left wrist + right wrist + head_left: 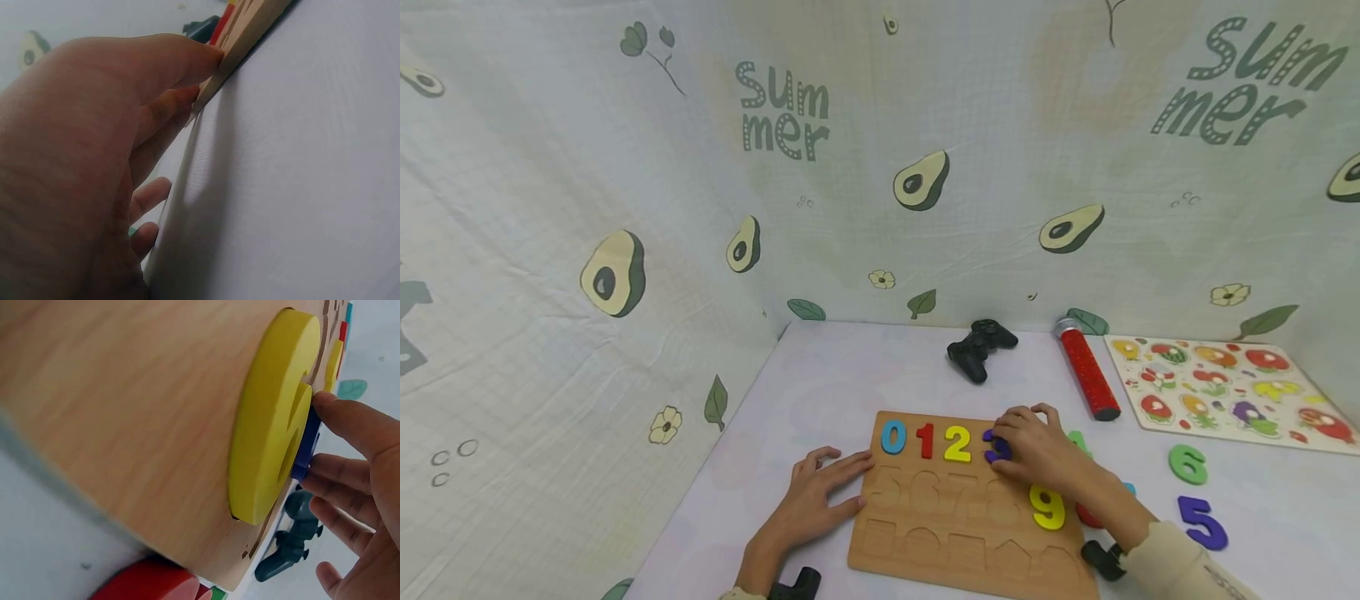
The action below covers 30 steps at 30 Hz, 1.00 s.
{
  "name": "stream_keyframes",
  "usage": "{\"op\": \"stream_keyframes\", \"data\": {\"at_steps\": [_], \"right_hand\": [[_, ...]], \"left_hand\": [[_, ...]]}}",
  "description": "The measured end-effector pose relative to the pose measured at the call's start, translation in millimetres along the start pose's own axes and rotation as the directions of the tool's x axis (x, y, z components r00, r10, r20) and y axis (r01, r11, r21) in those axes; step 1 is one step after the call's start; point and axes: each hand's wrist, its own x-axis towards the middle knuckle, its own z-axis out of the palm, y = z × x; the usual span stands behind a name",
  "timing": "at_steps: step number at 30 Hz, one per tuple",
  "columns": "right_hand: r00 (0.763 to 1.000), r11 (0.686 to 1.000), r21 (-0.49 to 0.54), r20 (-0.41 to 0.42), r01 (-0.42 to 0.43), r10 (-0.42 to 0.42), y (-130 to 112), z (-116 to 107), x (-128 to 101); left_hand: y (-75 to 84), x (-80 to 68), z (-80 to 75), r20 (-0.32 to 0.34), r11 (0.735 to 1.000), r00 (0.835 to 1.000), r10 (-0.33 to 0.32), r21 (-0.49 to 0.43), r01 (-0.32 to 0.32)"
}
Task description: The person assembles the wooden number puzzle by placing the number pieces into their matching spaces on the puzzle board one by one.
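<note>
A wooden number puzzle board (pixel 940 504) lies on the table, with a blue 0 (pixel 893 437), a red 1 (pixel 925 441) and a yellow 2 (pixel 957 444) in its top row. My right hand (pixel 1041 450) pinches the purple 3 (pixel 306 445) between thumb and fingers, at the spot just right of the 2. A yellow 9 (pixel 275 419) sits at the right end of the middle row. My left hand (pixel 812 498) touches the board's left edge with its thumb and fingertips, fingers fairly straight. The other number and shape recesses are bare.
Right of the board lie a green 6 (pixel 1187 464), a purple 5 (pixel 1202 522) and a red piece (pixel 147 581), partly hidden by the right arm in the head view. Behind are a black game controller (pixel 979 348), a red microphone (pixel 1088 371) and a fruit puzzle board (pixel 1217 383).
</note>
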Motion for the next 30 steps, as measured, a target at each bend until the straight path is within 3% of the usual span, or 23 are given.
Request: {"op": "stream_keyframes", "data": {"at_steps": [16,30], "right_hand": [[1.000,0.999,-0.035,-0.013,-0.014,0.013,3,-8,-13],[0.999,0.999,-0.011,-0.024,-0.044,0.043,16,-18,-39]], "left_hand": [[6.0,4.7,0.4,-0.005,1.000,1.000,0.026,0.009,-0.026],[1.2,0.0,0.9,-0.005,1.000,1.000,-0.002,0.000,0.002]]}}
